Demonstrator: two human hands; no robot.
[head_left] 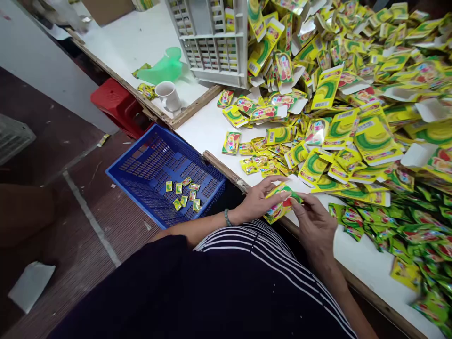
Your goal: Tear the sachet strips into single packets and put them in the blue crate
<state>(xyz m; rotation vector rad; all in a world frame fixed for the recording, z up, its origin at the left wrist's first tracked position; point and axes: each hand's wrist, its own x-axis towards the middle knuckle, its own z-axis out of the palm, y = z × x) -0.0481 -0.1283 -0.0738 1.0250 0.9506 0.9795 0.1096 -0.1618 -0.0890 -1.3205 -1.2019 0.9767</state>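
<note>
Your left hand grasps a box at the table's near edge; your right hand pinches a green piece at its end, flap or sachet unclear. Cartons heap on the table; a crate sits left of it.

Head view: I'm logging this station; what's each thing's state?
Held box, tilted; fully shut or not, unclear
Left hand, closed on the box
Right hand, pinching at its end
Piled boxes, many open
Blue basket, upright, small packs inside
White mug, upright
Green sachets, heaped loose
Red stool, upright
</note>
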